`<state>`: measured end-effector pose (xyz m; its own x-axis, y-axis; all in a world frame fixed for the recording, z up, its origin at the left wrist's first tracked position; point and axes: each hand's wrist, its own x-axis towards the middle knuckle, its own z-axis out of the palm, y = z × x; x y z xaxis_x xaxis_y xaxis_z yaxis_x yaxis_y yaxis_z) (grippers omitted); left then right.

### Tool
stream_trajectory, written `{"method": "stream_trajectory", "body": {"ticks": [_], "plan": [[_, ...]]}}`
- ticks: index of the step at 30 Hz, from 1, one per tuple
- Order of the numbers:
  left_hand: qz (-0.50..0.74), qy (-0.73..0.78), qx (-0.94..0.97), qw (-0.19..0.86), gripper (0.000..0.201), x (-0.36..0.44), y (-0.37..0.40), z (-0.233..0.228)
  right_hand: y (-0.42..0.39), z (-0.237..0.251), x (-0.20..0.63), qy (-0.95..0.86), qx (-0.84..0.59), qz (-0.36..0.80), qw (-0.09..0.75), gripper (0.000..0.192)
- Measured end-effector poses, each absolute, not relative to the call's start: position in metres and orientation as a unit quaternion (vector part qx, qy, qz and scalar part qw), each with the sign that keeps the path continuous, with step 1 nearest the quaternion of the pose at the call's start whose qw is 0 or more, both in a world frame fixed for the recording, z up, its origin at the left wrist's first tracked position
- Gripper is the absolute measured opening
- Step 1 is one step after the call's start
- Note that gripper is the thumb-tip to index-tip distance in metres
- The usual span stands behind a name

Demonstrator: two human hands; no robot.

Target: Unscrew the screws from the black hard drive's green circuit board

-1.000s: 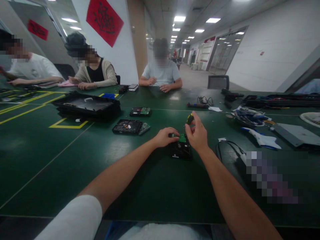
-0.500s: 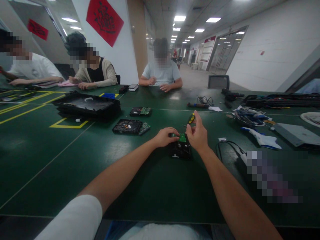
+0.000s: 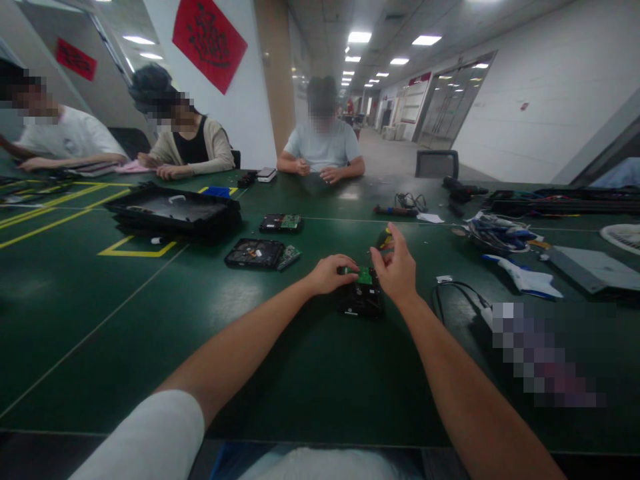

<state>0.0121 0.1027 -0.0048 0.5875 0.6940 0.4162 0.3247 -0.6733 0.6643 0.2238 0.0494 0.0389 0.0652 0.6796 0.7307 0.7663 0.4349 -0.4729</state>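
A black hard drive [image 3: 361, 301] with a green circuit board [image 3: 365, 275] on top lies on the green table [image 3: 150, 320] in front of me. My left hand [image 3: 331, 273] rests on the drive's left far corner and pinches the edge of the green board. My right hand [image 3: 397, 265] stands just right of the board, gripping a screwdriver with a yellow and black handle [image 3: 383, 239]. The handle leans away from me; its tip is hidden behind my fingers.
Two more opened drives [image 3: 255, 253] [image 3: 281, 223] lie to the left, beside a stack of black trays [image 3: 175, 212]. Cables [image 3: 463, 300], a white and blue tool [image 3: 525, 279] and grey plates [image 3: 593, 267] lie right. Three people sit across the table.
My right hand has turned slightly and the screwdriver handle has dipped lower and tilted further away. My left hand and the drive have stayed in place.
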Motion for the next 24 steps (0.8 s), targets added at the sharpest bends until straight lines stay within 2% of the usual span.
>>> {"method": "stream_trajectory", "body": {"ticks": [24], "plan": [[0.343,0.298,0.848,0.273,0.026,0.0117,0.1024,-0.0053,0.0491,0.0389,0.2233,-0.687,-0.519,-0.002,0.509,0.069]]}}
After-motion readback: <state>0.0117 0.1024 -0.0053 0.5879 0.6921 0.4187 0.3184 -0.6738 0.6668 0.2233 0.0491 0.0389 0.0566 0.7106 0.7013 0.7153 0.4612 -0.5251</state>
